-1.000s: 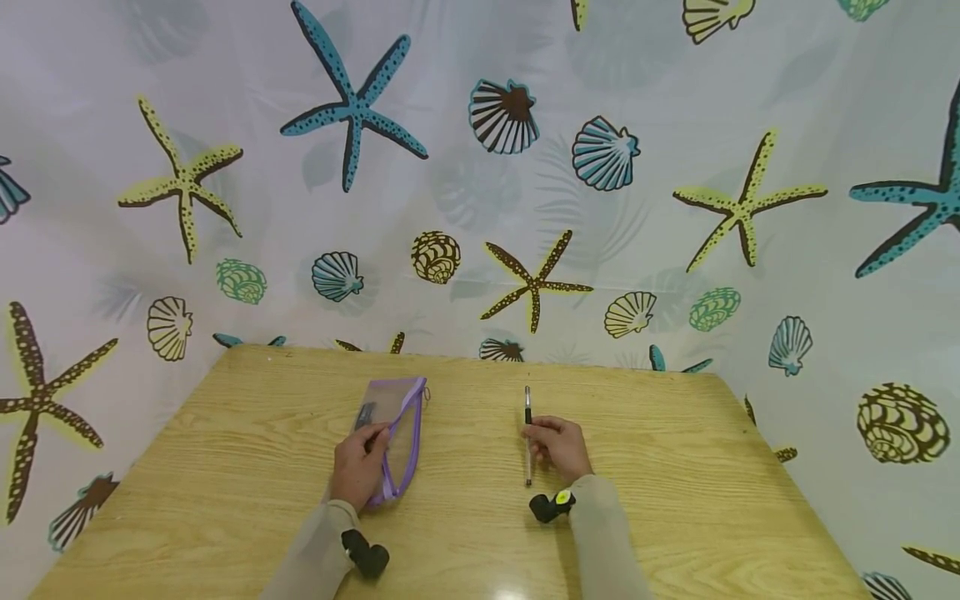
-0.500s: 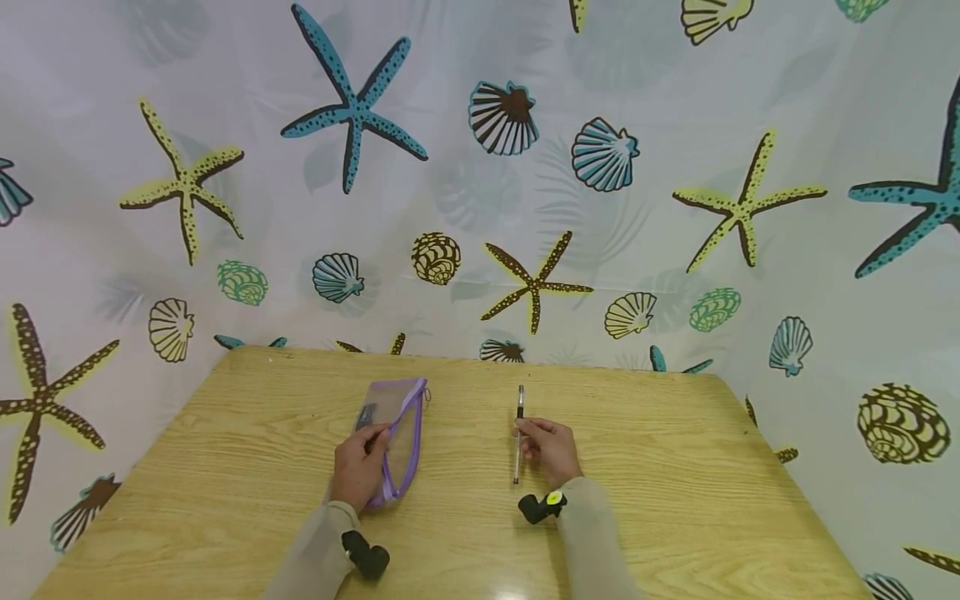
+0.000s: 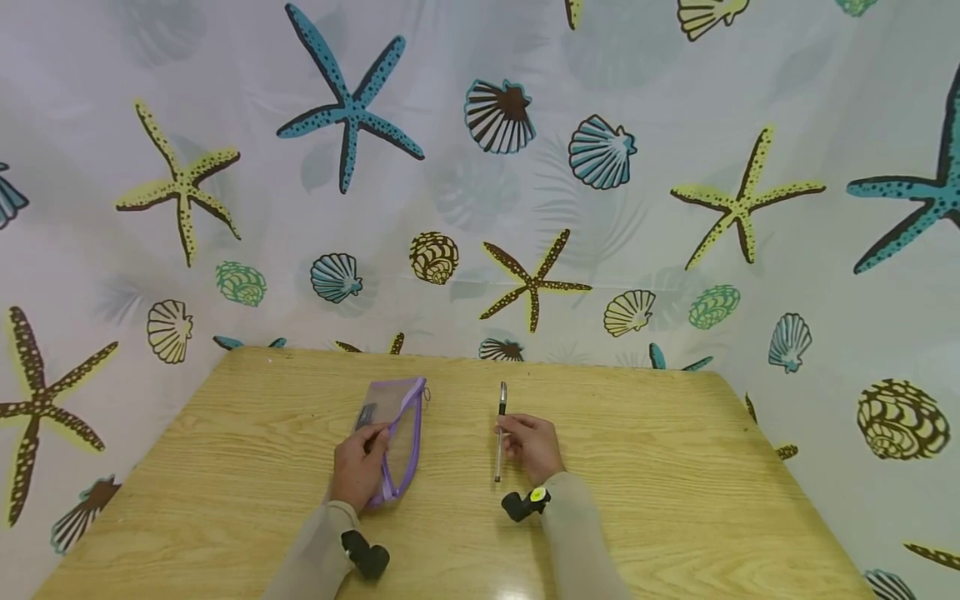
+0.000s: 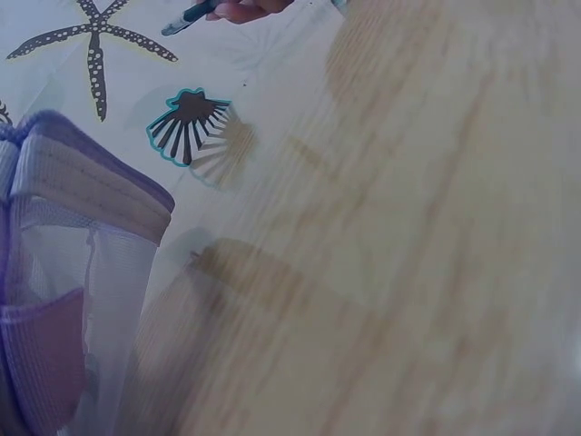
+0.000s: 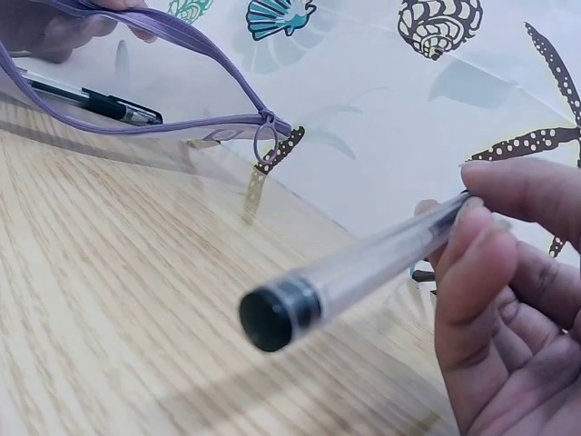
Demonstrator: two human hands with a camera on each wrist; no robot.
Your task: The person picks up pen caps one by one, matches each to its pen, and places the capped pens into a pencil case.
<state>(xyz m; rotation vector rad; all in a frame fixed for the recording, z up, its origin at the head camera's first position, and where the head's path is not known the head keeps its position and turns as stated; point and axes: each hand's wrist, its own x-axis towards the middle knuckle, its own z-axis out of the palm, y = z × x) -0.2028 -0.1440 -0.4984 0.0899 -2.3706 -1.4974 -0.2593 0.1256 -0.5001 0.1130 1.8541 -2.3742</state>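
In the head view my left hand (image 3: 358,468) pinches the near-left edge of a see-through mesh pouch (image 3: 405,437) with purple trim. The pouch's zipper side gapes in the right wrist view, where a black-capped pen (image 5: 100,102) lies inside it. My right hand (image 3: 534,446) holds another pen (image 3: 499,442), with a clear barrel and a black cap, between thumb and fingers. This pen points away from me, its black end plug (image 5: 272,318) toward the right wrist camera. It is held to the right of the pouch, apart from it.
The wooden table (image 3: 675,475) lies under both hands. A curtain (image 3: 450,183) printed with starfish and shells hangs behind it and along both sides. A ring pull (image 5: 265,136) hangs at the pouch's zipper end. Each wrist wears a small black camera (image 3: 365,554).
My right hand has moved left with the pen, nearer to the pouch. The left hand and the pouch have stayed where they were.
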